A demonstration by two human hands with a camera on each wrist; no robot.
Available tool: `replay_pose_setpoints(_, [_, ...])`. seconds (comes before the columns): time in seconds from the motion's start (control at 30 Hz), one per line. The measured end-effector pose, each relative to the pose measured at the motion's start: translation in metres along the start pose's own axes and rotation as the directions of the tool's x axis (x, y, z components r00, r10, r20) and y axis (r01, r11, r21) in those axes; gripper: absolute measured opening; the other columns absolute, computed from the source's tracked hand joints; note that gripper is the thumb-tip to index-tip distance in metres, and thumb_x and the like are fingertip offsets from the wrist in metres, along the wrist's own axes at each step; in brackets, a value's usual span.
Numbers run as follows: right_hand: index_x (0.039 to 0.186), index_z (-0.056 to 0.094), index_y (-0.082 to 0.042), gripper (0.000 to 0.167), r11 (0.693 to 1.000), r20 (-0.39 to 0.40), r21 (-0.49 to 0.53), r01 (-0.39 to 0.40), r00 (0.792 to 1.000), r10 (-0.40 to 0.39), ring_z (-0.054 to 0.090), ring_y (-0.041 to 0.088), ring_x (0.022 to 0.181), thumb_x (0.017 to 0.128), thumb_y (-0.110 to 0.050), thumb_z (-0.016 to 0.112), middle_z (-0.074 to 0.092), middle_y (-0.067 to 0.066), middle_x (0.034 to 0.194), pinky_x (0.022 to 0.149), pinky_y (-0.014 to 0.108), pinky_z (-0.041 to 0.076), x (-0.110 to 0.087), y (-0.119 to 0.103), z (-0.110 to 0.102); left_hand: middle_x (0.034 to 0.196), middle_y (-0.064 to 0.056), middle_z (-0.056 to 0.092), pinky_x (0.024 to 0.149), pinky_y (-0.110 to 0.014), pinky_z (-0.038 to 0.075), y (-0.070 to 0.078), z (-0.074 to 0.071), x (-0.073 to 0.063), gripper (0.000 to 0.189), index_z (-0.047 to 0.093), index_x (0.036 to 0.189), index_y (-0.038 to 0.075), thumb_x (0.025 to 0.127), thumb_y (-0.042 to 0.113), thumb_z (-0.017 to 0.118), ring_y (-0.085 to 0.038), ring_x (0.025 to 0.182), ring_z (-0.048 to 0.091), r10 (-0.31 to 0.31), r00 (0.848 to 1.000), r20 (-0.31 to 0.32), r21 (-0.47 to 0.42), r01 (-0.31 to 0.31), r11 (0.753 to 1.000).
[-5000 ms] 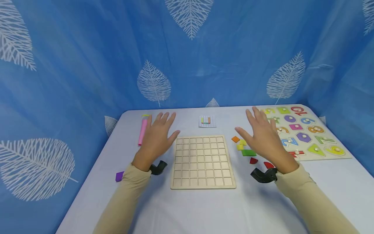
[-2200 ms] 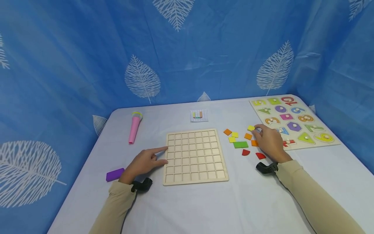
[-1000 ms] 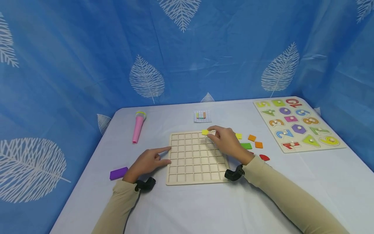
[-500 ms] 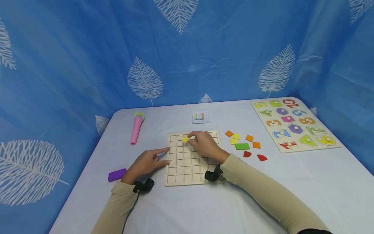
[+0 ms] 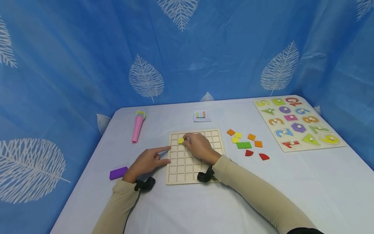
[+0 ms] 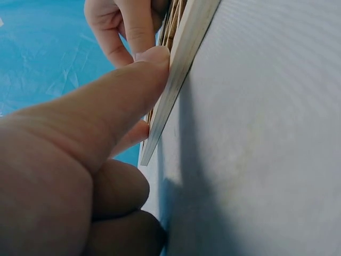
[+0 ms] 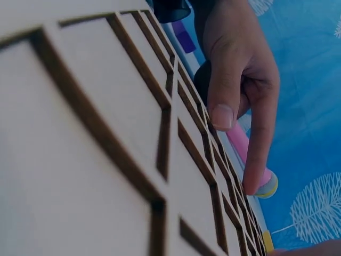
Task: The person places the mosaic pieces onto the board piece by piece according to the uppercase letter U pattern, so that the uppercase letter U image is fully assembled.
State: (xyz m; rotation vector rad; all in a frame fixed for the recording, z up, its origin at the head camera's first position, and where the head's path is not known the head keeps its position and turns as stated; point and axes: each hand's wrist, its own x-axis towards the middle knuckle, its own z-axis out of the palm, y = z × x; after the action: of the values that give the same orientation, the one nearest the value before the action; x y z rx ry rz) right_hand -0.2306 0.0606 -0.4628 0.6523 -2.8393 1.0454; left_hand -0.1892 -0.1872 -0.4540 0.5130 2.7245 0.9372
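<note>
A pale wooden grid board (image 5: 181, 161) lies flat on the white table. My right hand (image 5: 200, 146) reaches over it and pinches a yellow square tile (image 5: 180, 141) at its right side. The tile is at the second column from the left, second row from the far edge. A corner of that yellow tile (image 6: 1, 22) is not distinct in the left wrist view, but the yellow tile (image 7: 268, 241) peeks in low in the right wrist view. My left hand (image 5: 147, 162) touches the board's left edge with extended index finger and thumb, other fingers folded in.
Right of the board lie loose orange (image 5: 230, 132), yellow (image 5: 235, 140), green (image 5: 243, 145) and red (image 5: 264, 157) tiles. A number puzzle (image 5: 298, 128) sits beyond them. A patterned card (image 5: 202, 115), pink toy microphone (image 5: 138, 128) and purple block (image 5: 118, 173) are around the board.
My right hand took the yellow tile from beside the puzzle and carried it left over the board to the upper left cells. My left hand came down to the board's left edge and stays there.
</note>
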Motion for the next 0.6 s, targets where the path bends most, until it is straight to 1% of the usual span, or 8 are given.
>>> replay_pose_setpoints(0.17, [0.119, 0.074, -0.01, 0.023, 0.999, -0.035, -0.047, 0.013, 0.999, -0.014, 0.054, 0.008, 0.055, 0.102, -0.022, 0.065, 0.065, -0.007, 0.068, 0.052, 0.029, 0.043, -0.0016, -0.0016, 0.0042, 0.059, 0.006, 0.037, 0.049, -0.025, 0.028, -0.0012, -0.0006, -0.0008, 0.062, 0.058, 0.147, 0.019, 0.092, 0.035, 0.078, -0.01, 0.052, 0.033, -0.011, 1.0, 0.003, 0.001, 0.011, 1.0])
replay_pose_setpoints(0.3, [0.12, 0.074, -0.01, 0.024, 0.997, -0.05, -0.068, 0.024, 0.998, -0.028, 0.053, 0.008, 0.055, 0.101, -0.021, 0.064, 0.066, -0.006, 0.07, 0.05, 0.028, 0.042, -0.0011, -0.0025, 0.0059, 0.058, 0.006, 0.037, 0.049, -0.025, 0.027, -0.0017, -0.0012, -0.0019, 0.062, 0.058, 0.147, 0.019, 0.091, 0.036, 0.078, -0.01, 0.052, 0.033, -0.013, 1.0, -0.001, 0.005, 0.013, 1.0])
replay_pose_setpoints(0.4, [0.122, 0.074, -0.009, 0.025, 0.997, -0.057, -0.076, 0.032, 0.998, -0.036, 0.047, 0.008, 0.05, 0.102, -0.021, 0.064, 0.06, -0.007, 0.062, 0.046, 0.027, 0.036, -0.0019, -0.0025, 0.0062, 0.058, 0.006, 0.037, 0.049, -0.025, 0.028, -0.0007, -0.002, -0.002, 0.062, 0.058, 0.147, 0.02, 0.091, 0.037, 0.079, -0.01, 0.051, 0.033, -0.018, 1.0, 0.001, 0.007, 0.018, 1.0])
replay_pose_setpoints(0.5, [0.124, 0.073, -0.009, 0.026, 0.997, -0.077, -0.073, 0.036, 0.996, -0.041, 0.037, 0.009, 0.044, 0.102, -0.018, 0.062, 0.051, -0.007, 0.053, 0.042, 0.026, 0.028, -0.0039, -0.0018, 0.0059, 0.058, 0.006, 0.037, 0.049, -0.025, 0.028, 0.0006, -0.0026, -0.0013, 0.062, 0.058, 0.148, 0.02, 0.091, 0.037, 0.078, -0.01, 0.051, 0.033, -0.012, 1.0, 0.006, 0.006, 0.012, 1.0])
replay_pose_setpoints(0.6, [0.123, 0.073, -0.009, 0.026, 0.997, -0.101, -0.059, 0.045, 0.994, -0.051, 0.03, 0.008, 0.042, 0.101, -0.016, 0.06, 0.044, -0.008, 0.05, 0.042, 0.025, 0.024, -0.006, -0.0004, 0.0067, 0.058, 0.006, 0.036, 0.049, -0.025, 0.028, 0.0009, -0.0028, -0.0004, 0.062, 0.057, 0.148, 0.02, 0.092, 0.038, 0.078, -0.01, 0.051, 0.033, -0.009, 1.0, 0.01, 0.013, 0.009, 1.0])
